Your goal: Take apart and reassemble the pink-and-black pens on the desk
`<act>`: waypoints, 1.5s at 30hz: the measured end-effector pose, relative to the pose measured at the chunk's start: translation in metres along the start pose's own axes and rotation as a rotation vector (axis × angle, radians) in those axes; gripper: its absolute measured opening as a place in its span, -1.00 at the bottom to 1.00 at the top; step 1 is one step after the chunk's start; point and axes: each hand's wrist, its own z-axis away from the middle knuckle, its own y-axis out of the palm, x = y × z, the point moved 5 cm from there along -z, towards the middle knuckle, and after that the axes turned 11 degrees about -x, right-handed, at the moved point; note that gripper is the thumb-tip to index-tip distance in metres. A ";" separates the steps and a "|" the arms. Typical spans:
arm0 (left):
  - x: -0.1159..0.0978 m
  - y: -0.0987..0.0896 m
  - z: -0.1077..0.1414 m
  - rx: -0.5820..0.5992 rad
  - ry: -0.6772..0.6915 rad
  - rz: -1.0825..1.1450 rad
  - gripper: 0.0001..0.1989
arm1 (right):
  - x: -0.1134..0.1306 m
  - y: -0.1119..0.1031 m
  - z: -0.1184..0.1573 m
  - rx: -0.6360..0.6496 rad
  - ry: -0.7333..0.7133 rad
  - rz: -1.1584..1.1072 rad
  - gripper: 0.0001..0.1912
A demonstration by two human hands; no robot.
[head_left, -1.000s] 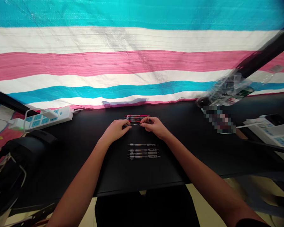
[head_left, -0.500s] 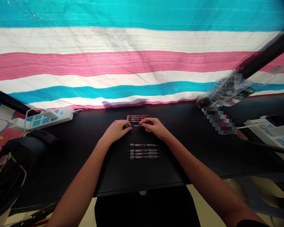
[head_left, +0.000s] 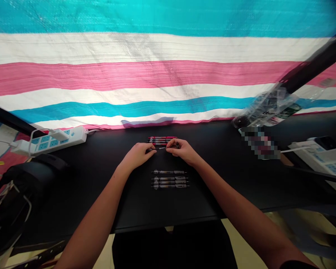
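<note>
Between my two hands is a thin dark pen (head_left: 160, 148) with a pale section, level above the black table (head_left: 100, 194). My left hand (head_left: 141, 152) pinches its left end. My right hand (head_left: 180, 150) has its fingers closed at the right end, around a dark piece partly hidden by the fingers. Just beyond the hands lie several red pens (head_left: 162, 138) side by side, partly covered by my right fingers. Nearer to me, a row of several black-and-clear pens (head_left: 170, 182) lies crosswise, with one pen (head_left: 169, 172) slightly apart from the others.
A white power strip (head_left: 58, 140) is at the back left, above a black bag-like object (head_left: 42, 172). To the right are a clear plastic bag (head_left: 271, 108), a blurred-out item (head_left: 261, 144) and another power strip (head_left: 322, 157). A striped sheet (head_left: 156, 74) hangs behind.
My right hand has shifted very slightly to the right, showing a little more of the pen's pale section. My left hand has barely moved.
</note>
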 end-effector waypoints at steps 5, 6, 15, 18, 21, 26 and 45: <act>-0.001 0.000 0.000 0.008 0.002 -0.010 -0.83 | 0.001 0.000 0.000 -0.003 0.005 0.018 -0.67; -0.001 0.000 0.000 0.009 0.005 -0.010 -0.83 | 0.001 0.000 0.000 -0.001 0.006 0.021 -0.67; -0.004 0.001 0.000 0.019 0.026 -0.024 -0.84 | 0.002 0.000 0.001 0.009 -0.007 0.102 -0.65; -0.005 0.002 0.000 0.020 0.033 -0.017 -0.83 | 0.003 0.001 0.002 0.024 -0.046 0.124 -0.67; -0.005 0.003 0.001 0.023 0.034 -0.013 -0.82 | 0.004 0.002 0.002 0.034 -0.072 0.119 -0.67; -0.005 0.001 0.001 0.006 0.030 -0.006 -0.81 | 0.002 0.001 -0.001 -0.005 -0.043 -0.017 -0.60; -0.002 -0.006 0.000 -0.066 0.008 0.052 -0.84 | 0.010 -0.006 0.001 -0.075 -0.109 -0.255 -0.63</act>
